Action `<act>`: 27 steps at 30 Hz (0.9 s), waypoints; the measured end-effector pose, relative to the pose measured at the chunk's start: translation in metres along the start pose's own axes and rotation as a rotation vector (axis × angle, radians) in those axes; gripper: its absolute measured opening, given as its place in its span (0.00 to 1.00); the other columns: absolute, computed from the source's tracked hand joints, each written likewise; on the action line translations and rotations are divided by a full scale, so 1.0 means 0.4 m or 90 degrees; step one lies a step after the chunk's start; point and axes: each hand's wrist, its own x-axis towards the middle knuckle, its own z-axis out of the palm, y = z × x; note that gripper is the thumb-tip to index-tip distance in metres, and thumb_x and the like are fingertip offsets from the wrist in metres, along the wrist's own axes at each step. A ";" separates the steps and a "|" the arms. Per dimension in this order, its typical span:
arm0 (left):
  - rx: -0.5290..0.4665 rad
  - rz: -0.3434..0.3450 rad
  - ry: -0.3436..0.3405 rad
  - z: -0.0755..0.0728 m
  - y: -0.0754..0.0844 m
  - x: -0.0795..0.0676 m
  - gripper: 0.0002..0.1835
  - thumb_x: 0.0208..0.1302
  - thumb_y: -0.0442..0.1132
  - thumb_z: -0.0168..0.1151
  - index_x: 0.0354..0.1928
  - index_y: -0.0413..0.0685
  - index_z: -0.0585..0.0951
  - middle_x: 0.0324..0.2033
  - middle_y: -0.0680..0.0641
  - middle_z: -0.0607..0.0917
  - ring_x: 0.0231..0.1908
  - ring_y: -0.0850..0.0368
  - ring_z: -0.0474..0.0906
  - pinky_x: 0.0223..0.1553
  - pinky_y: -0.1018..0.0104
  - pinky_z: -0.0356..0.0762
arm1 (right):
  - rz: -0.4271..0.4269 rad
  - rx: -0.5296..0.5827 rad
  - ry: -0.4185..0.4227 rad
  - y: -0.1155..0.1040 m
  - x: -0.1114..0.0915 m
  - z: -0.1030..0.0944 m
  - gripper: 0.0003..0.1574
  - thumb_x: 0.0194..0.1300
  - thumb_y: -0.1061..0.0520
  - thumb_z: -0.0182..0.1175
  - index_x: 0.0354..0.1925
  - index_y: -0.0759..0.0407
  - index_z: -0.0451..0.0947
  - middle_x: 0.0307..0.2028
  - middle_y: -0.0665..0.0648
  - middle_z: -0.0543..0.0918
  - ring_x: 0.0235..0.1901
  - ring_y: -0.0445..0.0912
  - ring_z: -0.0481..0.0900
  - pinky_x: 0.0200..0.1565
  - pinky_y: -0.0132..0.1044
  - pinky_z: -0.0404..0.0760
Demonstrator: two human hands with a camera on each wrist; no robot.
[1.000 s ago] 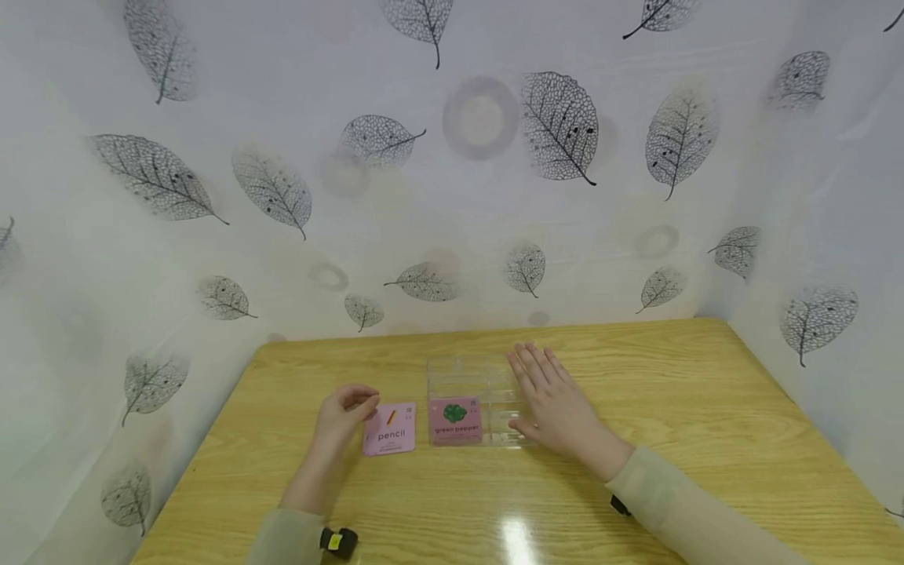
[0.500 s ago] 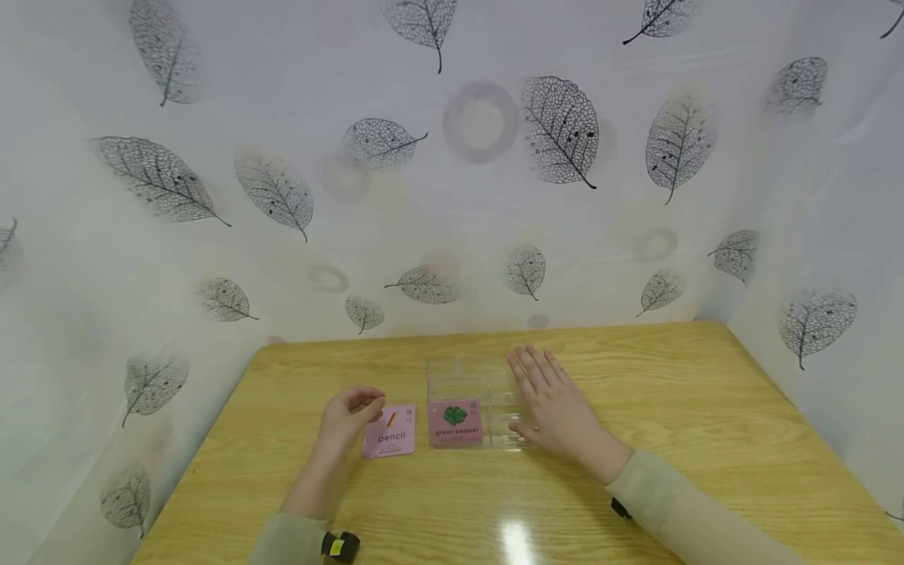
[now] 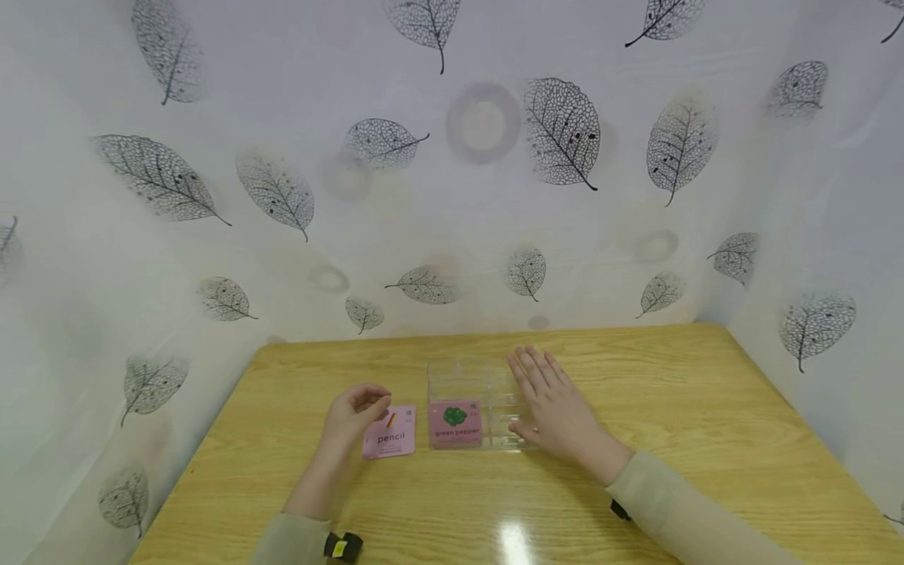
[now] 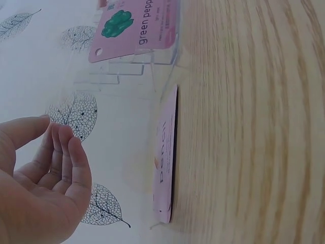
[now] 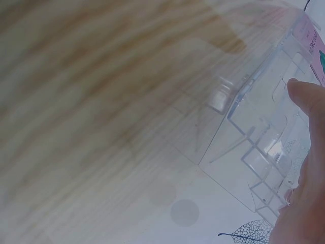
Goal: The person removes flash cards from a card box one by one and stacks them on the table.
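In the head view my left hand (image 3: 359, 416) hovers over the left part of a pink card stack (image 3: 390, 433) marked "pencil". Its fingers are loosely bent, thumb tip close to the fingertips, and nothing shows between them in the left wrist view. Right of the stack stands a clear stepped plastic holder (image 3: 459, 386). Its front left compartment contains a pink card (image 3: 455, 425) reading "green pepper". My right hand (image 3: 559, 412) rests along the holder's right side with straight fingers. The thumb lies on the clear plastic (image 5: 264, 137) in the right wrist view.
The wood-grain table (image 3: 678, 424) extends on all sides of the holder. Pale curtains (image 3: 480, 212) printed with leaf shapes hang behind the table and to both sides. A sleeve and a dark wrist device (image 3: 344, 547) are on the left arm.
My left hand has shifted slightly to the right above the pencil cards. The right hand, the holder and the green pepper card stay where they were.
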 end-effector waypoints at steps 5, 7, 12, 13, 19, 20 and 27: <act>0.001 0.003 0.004 0.006 0.006 -0.002 0.11 0.73 0.30 0.65 0.53 0.32 0.83 0.46 0.38 0.88 0.43 0.57 0.86 0.45 0.76 0.85 | -0.002 -0.001 0.008 -0.001 0.000 0.001 0.71 0.66 0.25 0.65 0.83 0.67 0.49 0.84 0.68 0.52 0.83 0.63 0.54 0.83 0.57 0.54; 0.000 -0.001 0.005 0.009 0.009 -0.002 0.10 0.73 0.29 0.65 0.52 0.32 0.83 0.46 0.39 0.88 0.44 0.56 0.86 0.45 0.77 0.85 | -0.003 0.003 0.014 -0.001 -0.001 0.001 0.71 0.65 0.26 0.66 0.83 0.67 0.49 0.83 0.69 0.53 0.83 0.63 0.54 0.83 0.58 0.56; -0.001 -0.001 0.002 0.015 0.016 0.001 0.10 0.73 0.29 0.64 0.52 0.32 0.83 0.46 0.38 0.88 0.45 0.53 0.87 0.45 0.77 0.84 | -0.006 0.009 0.019 -0.002 0.000 0.000 0.70 0.65 0.27 0.67 0.82 0.68 0.50 0.83 0.69 0.54 0.82 0.64 0.55 0.82 0.59 0.57; 0.001 0.000 0.001 0.016 0.017 0.001 0.10 0.73 0.29 0.64 0.52 0.33 0.83 0.46 0.37 0.88 0.45 0.53 0.87 0.45 0.77 0.84 | -0.006 0.007 0.017 -0.002 0.000 0.000 0.70 0.65 0.27 0.66 0.82 0.68 0.50 0.83 0.69 0.54 0.82 0.64 0.55 0.82 0.59 0.57; 0.003 0.001 -0.002 0.021 0.023 -0.002 0.09 0.72 0.29 0.65 0.50 0.33 0.84 0.44 0.40 0.88 0.41 0.58 0.85 0.44 0.76 0.84 | -0.007 0.006 0.013 -0.002 0.000 -0.001 0.70 0.65 0.26 0.66 0.82 0.69 0.50 0.83 0.69 0.54 0.82 0.64 0.55 0.82 0.58 0.57; 0.004 0.006 -0.004 0.022 0.023 -0.001 0.09 0.72 0.30 0.66 0.50 0.33 0.84 0.43 0.41 0.88 0.40 0.59 0.84 0.43 0.76 0.85 | -0.006 0.008 0.012 -0.002 -0.001 -0.001 0.70 0.65 0.26 0.66 0.82 0.68 0.50 0.83 0.69 0.54 0.82 0.64 0.55 0.82 0.58 0.57; 0.019 0.028 -0.017 0.032 0.025 -0.006 0.10 0.72 0.33 0.68 0.51 0.35 0.84 0.43 0.42 0.88 0.37 0.62 0.83 0.42 0.73 0.84 | -0.002 0.025 0.017 -0.002 -0.002 -0.001 0.70 0.65 0.28 0.68 0.82 0.68 0.50 0.83 0.69 0.53 0.83 0.64 0.54 0.82 0.59 0.56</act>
